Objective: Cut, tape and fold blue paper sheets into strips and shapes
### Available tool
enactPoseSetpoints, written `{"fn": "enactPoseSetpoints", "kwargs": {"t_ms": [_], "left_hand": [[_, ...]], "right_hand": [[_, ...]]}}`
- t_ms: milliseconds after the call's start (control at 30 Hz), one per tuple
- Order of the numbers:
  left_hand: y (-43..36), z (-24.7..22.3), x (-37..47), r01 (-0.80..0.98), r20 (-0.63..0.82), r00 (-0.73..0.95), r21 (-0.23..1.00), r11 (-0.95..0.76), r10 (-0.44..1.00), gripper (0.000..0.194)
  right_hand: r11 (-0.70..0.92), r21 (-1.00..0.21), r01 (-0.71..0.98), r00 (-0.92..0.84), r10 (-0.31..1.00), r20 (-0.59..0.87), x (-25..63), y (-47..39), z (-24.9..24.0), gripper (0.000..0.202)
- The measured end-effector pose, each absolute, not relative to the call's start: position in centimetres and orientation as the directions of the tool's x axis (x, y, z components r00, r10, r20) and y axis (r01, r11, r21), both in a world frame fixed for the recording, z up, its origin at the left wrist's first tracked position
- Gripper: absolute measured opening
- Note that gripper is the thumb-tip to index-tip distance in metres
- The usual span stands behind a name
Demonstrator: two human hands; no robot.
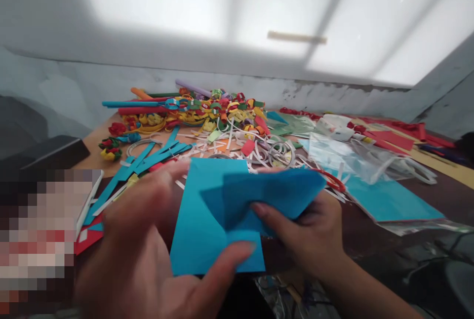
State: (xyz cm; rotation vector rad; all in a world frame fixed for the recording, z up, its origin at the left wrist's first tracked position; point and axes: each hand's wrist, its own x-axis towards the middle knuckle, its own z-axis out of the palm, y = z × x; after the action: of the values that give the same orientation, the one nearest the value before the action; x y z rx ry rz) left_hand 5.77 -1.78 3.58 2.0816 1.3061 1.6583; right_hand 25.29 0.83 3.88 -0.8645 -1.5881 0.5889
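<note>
A blue sheet of paper (pixel 207 220) stands in front of me above the table's near edge. A second blue piece, folded or curled (pixel 274 190), overlaps its right side. My right hand (pixel 314 235) pinches this folded part, thumb on the near face and the other fingers mostly behind it. At the left, my left hand (pixel 148 255) is near the camera and partly blurred. Its fingers are spread, with the thumb in front of the sheet's lower part. Whether the two blue parts are joined cannot be made out.
Paper chains (pixel 222 106) and white strips (pixel 229 136) are heaped behind the hands. Blue strips (pixel 140 163) lie left, near a pixelated device (pixel 40 240). Blue sheets in plastic (pixel 396 198) and red paper (pixel 392 139) lie right. A wall stands behind.
</note>
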Motion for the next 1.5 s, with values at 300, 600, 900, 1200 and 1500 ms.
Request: {"fn": "enactPoseSetpoints", "kwargs": {"t_ms": [300,600,900,1200,1500], "left_hand": [[0.6,4.2,7.1,-0.335,-0.041,-0.022,0.942,0.031,0.999,0.044],[1.6,2.7,7.2,-0.462,-0.066,0.059,0.883,0.086,0.996,0.040],[1.9,1.9,6.6,-0.538,-0.105,0.168,0.824,0.180,0.980,0.031],[1.7,1.9,6.6,-0.562,-0.135,0.190,0.797,0.221,0.972,0.029],[1.7,1.9,6.5,-0.572,-0.148,0.169,0.791,0.219,0.974,0.033]], "right_hand": [[0.002,-0.938,-0.348,-0.143,0.988,0.056,23.0,1.9,3.2,0.047],[0.038,-0.988,-0.150,-0.154,0.986,0.061,21.9,2.8,2.3,0.055],[-0.064,-0.978,-0.198,-0.221,0.975,-0.019,22.6,3.1,1.8,0.053],[-0.034,-0.980,-0.195,-0.117,0.993,-0.011,21.9,2.6,1.4,0.048],[-0.025,-0.978,-0.208,-0.088,0.996,-0.007,21.6,2.7,0.9,0.045]]}}
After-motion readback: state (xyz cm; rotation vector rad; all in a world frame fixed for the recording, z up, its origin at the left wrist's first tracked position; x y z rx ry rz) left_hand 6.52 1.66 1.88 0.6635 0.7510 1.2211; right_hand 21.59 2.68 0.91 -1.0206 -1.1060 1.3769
